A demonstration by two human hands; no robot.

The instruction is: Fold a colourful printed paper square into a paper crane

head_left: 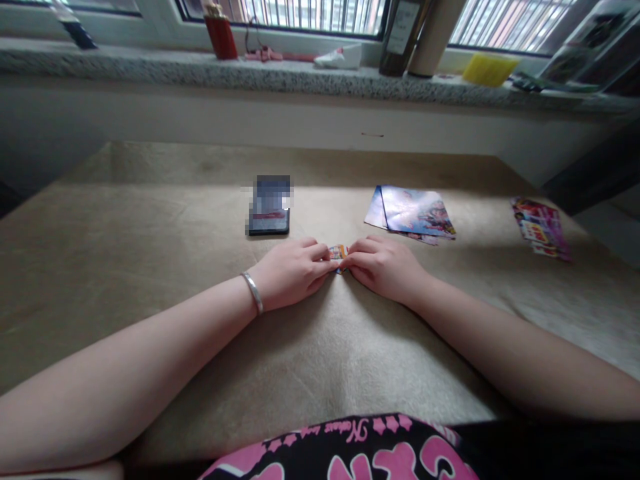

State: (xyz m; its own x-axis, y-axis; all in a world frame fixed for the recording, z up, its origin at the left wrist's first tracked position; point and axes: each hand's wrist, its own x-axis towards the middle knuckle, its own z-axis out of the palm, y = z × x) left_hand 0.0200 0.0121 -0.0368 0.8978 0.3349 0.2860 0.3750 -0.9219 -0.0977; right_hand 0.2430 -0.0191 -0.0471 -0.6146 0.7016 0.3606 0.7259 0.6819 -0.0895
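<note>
Both hands meet over the middle of the table at a small piece of colourful printed paper, which looks folded. My left hand, with a silver bangle at its wrist, pinches the paper's left end. From the other side, my right hand has its fingertips closed on the right end. Fingers cover much of the paper, so its full shape is hidden. A phone lies just beyond my left hand. Glossy printed sheets lie overlapping beyond my right hand.
Several pink and purple printed papers lie near the right edge of the brown-covered table. Along the stone windowsill at the back stand a red bottle, tall bottles and a yellow sponge-like block.
</note>
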